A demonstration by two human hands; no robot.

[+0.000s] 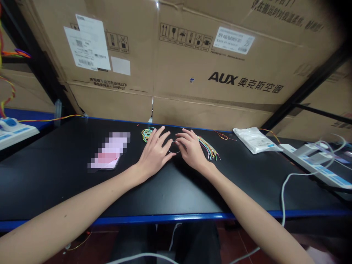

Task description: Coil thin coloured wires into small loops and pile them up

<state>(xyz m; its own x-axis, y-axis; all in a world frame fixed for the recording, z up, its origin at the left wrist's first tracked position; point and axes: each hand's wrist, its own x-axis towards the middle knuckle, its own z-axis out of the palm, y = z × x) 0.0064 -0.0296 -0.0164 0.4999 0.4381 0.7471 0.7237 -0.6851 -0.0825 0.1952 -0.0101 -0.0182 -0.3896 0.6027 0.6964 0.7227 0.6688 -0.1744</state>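
A thin white wire (173, 152) forms a small loop between my two hands, just above the black tabletop. My left hand (155, 152) has the loop's left side at its thumb and index finger, while its other fingers stretch forward. With fingers bent, my right hand (191, 148) pinches the loop's right side; the exact contact is hidden behind the fingers. Coiled coloured wires (145, 135) lie beyond my left hand. To the right of my right hand, a bundle of coloured wires (209, 148) fans out with its ends toward me.
A phone with a blurred screen (110, 152) lies on the black table (132, 198) at left. At right are a white plastic packet (255, 140), a power strip (316, 165) and a white cable (283, 194). Another power strip (16, 130) sits far left. A large cardboard box (176, 80) stands behind.
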